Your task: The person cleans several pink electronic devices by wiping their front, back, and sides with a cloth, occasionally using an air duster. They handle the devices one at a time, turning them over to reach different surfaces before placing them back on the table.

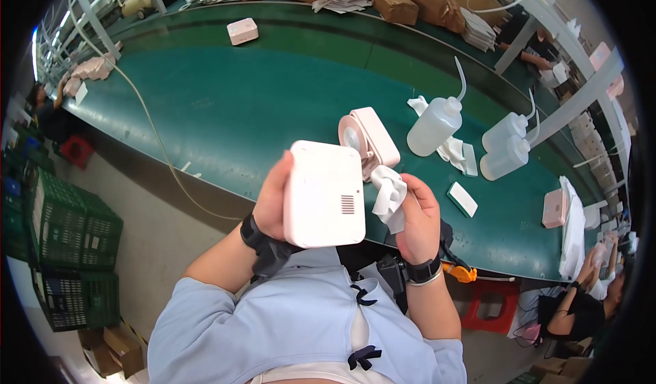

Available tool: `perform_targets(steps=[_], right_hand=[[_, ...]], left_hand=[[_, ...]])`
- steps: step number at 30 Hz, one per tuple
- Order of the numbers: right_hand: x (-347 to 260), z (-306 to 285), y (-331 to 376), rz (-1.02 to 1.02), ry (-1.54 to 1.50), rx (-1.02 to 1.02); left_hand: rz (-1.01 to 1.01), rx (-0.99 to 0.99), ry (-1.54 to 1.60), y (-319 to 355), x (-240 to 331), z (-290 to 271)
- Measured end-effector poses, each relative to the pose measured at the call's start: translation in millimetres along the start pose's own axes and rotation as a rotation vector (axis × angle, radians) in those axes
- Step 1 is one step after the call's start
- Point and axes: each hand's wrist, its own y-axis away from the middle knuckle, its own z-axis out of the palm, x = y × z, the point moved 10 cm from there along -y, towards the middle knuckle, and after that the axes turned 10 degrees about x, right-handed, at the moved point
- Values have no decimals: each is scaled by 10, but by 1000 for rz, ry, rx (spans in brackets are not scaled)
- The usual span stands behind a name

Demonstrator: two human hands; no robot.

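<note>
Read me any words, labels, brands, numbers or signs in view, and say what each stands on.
No text can be read.
Pale device in the left hand: vent slots, no legible lettering.
Squeeze bottles: no legible markings.
Brown packages at the back: any print is too small and blurred to read.

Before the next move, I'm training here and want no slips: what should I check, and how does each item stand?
1. White device held by the left hand: ok.
2. White cloth held by the right hand: ok.
3. Vent slots in view: ok.
4. White cloth damp: cannot tell.
5. Green bench beyond the white device clear: not ok, pink device there.
6. Squeeze bottle nearest the white cloth standing: ok.
</note>
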Motion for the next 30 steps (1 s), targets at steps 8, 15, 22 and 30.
perform_targets(steps=[8, 15, 22, 30], right_hand=[[-183, -49, 163, -107, 99, -71], [-233, 20, 222, -176, 212, -139], [-338, 249, 312, -290, 500, -193], [-392, 577, 450, -719, 1077, -162]], left_hand=[[-268, -164, 502, -39, -162, 76], [-317, 49, 657, -76, -231, -2], [92, 128, 52, -150, 14, -150], [151, 89, -210, -84, -46, 129]])
